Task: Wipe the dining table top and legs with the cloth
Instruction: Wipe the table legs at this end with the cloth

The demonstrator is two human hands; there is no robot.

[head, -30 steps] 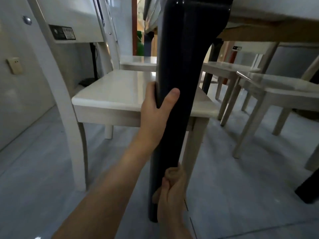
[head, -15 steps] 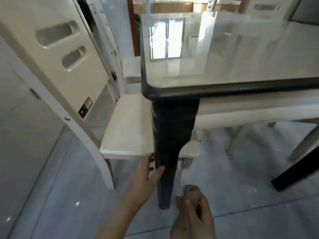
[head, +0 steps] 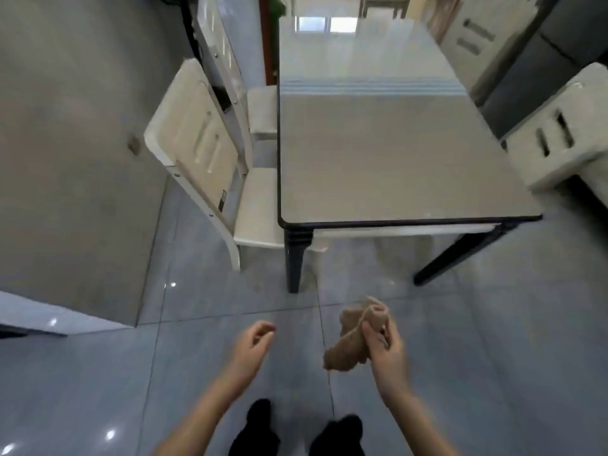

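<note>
Where the cloth [head: 353, 337] is, head view: lower middle of the frame, bunched in the right hand [head: 383, 347], whose fingers curl round it; held in the air over the tiled floor [head: 98, 373], touching no furniture.
Left hand [head: 251, 343]: lower centre, fingers loosely curled, holding nothing.
Worktop [head: 388, 159] from the hands: up-frame, well apart, its near short edge facing them.
Worktop long axis: up the frame, away from the person.
Cloth long axis: upper right to lower left, loose end hanging lower left.
Nearer hand: probably the right; it lies between the near-left leg [head: 294, 264] and the near-right leg [head: 460, 255].
</note>
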